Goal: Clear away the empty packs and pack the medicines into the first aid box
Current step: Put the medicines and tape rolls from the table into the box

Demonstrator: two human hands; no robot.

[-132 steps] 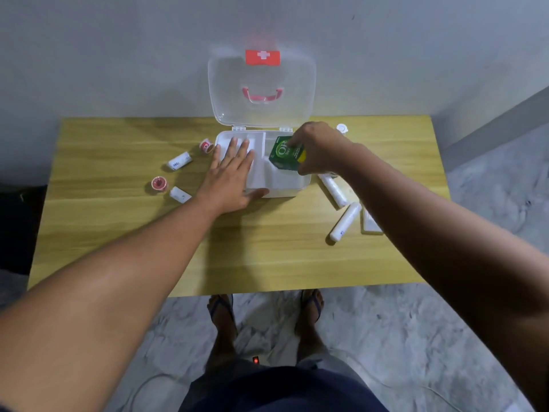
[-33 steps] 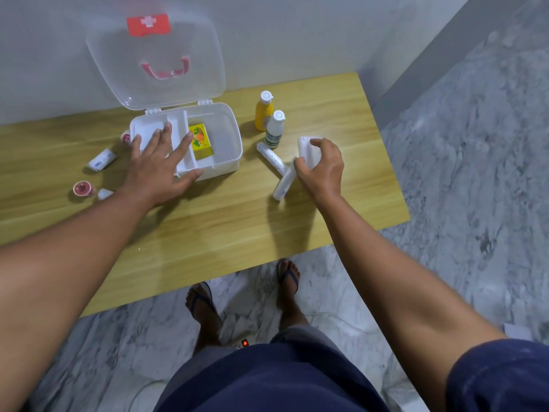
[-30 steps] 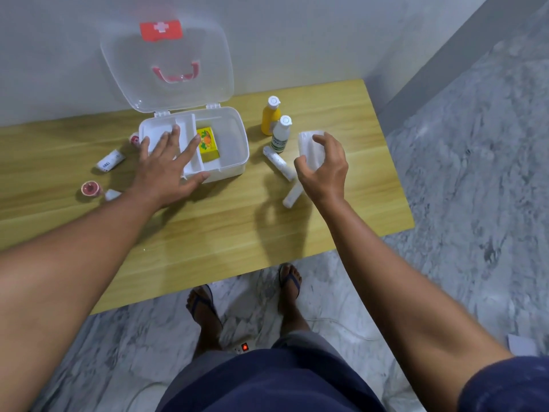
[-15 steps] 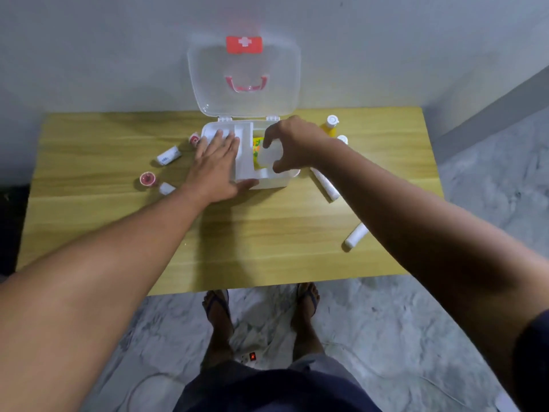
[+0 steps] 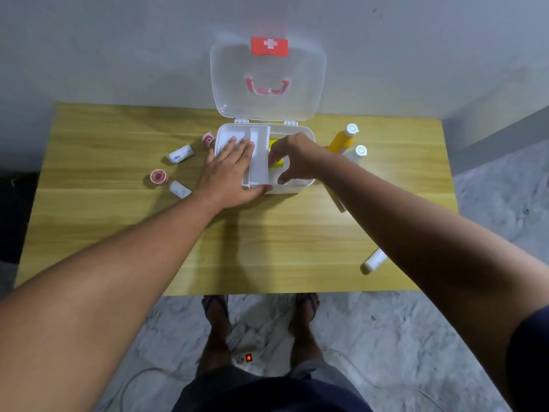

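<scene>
The white first aid box stands open at the back middle of the wooden table. Its clear lid leans up against the wall. My left hand lies flat, fingers spread, on the box's white inner tray. My right hand is arched down into the right compartment, fingers and thumb curled around a white pack that the palm mostly hides. A yellow box shows just beneath the fingertips.
Right of the box stand a yellow bottle and a white bottle. A white tube lies near the right front edge. Left of the box lie a white roll, a red tape roll and a small white pack.
My right hand picked the white pack up from the right side of the table, carried it left and lowered it into the box's right compartment. My left hand stayed on the tray.
</scene>
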